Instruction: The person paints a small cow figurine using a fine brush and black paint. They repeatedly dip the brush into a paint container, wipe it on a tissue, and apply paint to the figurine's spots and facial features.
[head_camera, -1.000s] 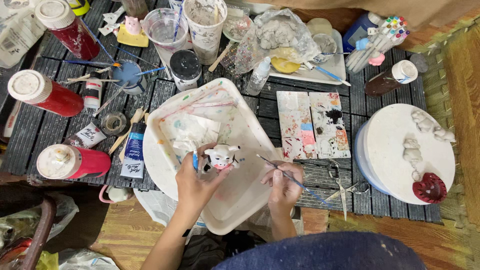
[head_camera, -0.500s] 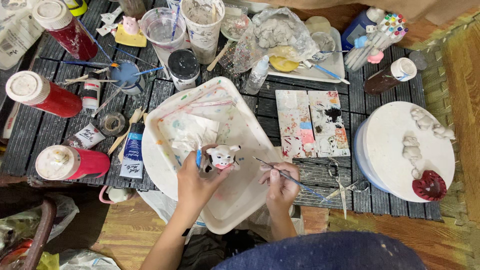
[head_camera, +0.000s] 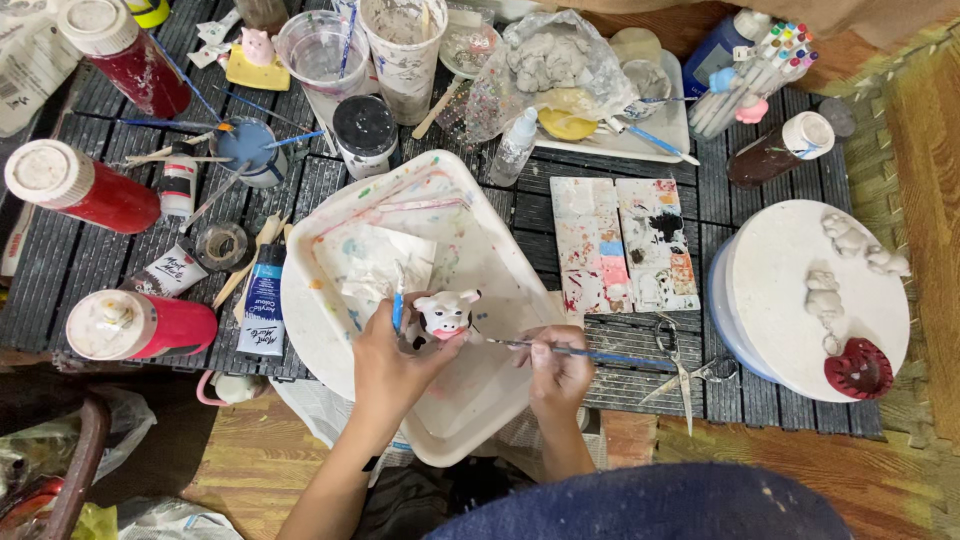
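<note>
One head-worn camera looks steeply down, from close above, onto the cluttered slatted table (head_camera: 70, 270).

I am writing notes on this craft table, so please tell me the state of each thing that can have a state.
Left hand: holds the pig figure.
Pig figure: upright, partly painted.
Right hand: grips the brush.
Brush: lying level, tip toward the pig.
Red bottles: lying down, capped.
Black jar: lid on.
Scissors: open.
Palette: smeared with paint.
Tray: paint-stained.
</note>
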